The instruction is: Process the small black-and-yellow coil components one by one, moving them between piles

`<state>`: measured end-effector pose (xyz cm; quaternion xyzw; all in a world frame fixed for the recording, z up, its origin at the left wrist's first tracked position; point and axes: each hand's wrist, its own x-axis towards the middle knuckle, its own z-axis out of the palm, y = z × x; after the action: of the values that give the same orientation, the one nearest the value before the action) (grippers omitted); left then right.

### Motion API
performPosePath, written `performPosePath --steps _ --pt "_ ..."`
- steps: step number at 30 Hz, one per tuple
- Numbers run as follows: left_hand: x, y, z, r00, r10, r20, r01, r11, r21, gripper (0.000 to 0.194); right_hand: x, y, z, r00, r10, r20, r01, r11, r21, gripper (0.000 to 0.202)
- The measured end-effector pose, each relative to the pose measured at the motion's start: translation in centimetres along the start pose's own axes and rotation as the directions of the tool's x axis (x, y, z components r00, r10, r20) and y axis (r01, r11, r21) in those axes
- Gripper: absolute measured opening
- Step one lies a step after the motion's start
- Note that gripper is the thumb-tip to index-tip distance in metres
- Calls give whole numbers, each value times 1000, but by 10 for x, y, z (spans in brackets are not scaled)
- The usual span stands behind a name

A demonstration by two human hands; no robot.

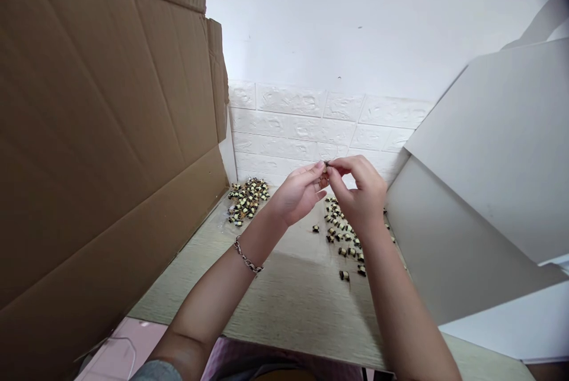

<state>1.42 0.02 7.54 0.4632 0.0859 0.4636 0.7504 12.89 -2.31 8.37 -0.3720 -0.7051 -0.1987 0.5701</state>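
Both hands meet above the far part of the table, holding one small dark part with thin copper-coloured wires [324, 179]. My left hand [301, 192] pinches it between thumb and fingers from the left. From the right, my right hand [362, 191] grips its top with thumb and forefinger. Behind my left wrist lies a pile of small yellow-and-black coils [249, 197]. More such coils [351, 252] are spread beneath and beside my right hand, partly hidden by the forearm. One coil [315, 229] sits a little apart, between the two forearms.
A tall cardboard sheet [111, 120] walls off the left side. White panels [484, 191] stand along the right. At the back is a white wall with a brick pattern [288, 123]. The wooden table [293, 298] has its near edge close to my body.
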Motion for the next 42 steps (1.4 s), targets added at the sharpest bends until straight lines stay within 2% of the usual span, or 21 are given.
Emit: performPosePath --steps 4,8,14,19,23,26,30,37,42 --pt "-1 3 -1 1000 9 7 -9 1000 4 14 0 0 0 1000 1 -5 -1 1000 -15 9" --pt "-1 5 -2 999 20 -32 -19 1000 20 12 0 1 -1 1000 -9 -18 8 1000 -8 11" --pt "0 4 -1 996 78 -42 -76 995 59 12 1 2 -2 1000 -15 -16 15 1000 -13 13" --pt "2 4 -6 992 116 -59 -103 977 186 15 1 4 -3 999 -33 20 34 998 -44 13" --pt "3 6 -9 986 165 -33 -147 939 312 19 2 6 -3 997 -48 53 49 998 -29 12" --pt "3 6 -9 983 185 -16 -169 925 340 19 2 6 -3 996 -51 70 53 998 -19 13" --pt "4 6 -10 989 149 -14 -137 939 315 18 1 7 -2 995 -41 92 43 999 -23 13" --pt "6 8 -14 998 -32 -58 41 988 151 13 -2 11 2 996 -18 92 19 1000 -13 11" --pt "6 8 -15 995 -74 -64 79 993 89 16 -3 10 4 997 -1 81 2 1000 -6 11"
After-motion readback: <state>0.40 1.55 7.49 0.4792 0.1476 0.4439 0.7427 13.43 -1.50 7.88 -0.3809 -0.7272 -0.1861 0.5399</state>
